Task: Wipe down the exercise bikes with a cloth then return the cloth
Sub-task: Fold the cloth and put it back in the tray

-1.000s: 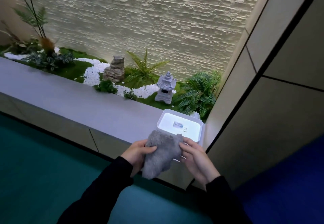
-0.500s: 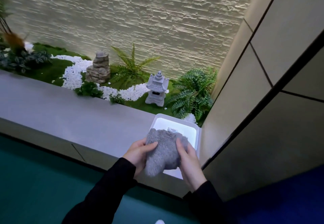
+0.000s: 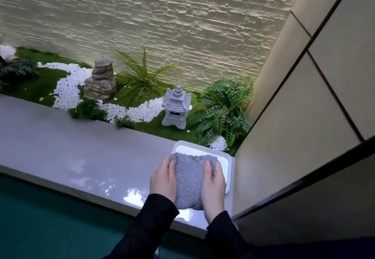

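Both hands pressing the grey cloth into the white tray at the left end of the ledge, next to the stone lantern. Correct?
Not quite: the white tray sits at the right end of the ledge, against the wall panel, as the head view shows. The rest holds: the left hand and right hand press the grey cloth into it, with the stone lantern just behind.

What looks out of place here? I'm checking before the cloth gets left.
Nothing stands out. The fluffy grey cloth sits bunched in the white plastic tray on the grey ledge, held by the left hand and right hand. One white pebble lies apart on the moss.
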A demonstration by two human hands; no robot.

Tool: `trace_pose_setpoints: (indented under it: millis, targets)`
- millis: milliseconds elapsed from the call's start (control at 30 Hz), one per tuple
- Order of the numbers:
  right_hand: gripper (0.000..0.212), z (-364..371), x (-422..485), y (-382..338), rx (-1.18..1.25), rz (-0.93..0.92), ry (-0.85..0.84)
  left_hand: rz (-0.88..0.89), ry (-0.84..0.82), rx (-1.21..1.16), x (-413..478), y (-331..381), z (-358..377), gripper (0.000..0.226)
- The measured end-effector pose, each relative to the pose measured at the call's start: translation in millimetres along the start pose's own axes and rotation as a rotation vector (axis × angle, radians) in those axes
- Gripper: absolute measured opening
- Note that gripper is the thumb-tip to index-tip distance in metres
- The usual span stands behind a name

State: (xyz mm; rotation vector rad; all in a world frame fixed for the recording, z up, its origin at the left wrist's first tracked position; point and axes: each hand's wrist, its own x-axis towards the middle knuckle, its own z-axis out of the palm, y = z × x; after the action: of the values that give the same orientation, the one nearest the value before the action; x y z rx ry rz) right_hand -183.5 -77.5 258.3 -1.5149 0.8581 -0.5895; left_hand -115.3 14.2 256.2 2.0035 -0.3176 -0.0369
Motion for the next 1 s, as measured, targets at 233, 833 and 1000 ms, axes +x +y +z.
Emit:
trace_pose_setpoints:
  millis: [233, 833, 1000]
  targets:
    - [0.03, 23.2, 53.6, 13.7, -0.093, 0.013, 0.185, -0.066, -0.343, 0.161, 79.2, -36.9, 22.9, 0.017]
    - [0.019, -6.8, 193.3, 166.5, -0.334, 0.312, 0.214, -0.057, -0.821, 0.551, 170.0, -198.6, 120.5, 0.044]
    - [0.018, 25.5, 224.9, 204.6, -0.41, 0.331, -0.022, -0.058, -0.787, 0.527, 172.8, -234.9, 148.6, 0.045]
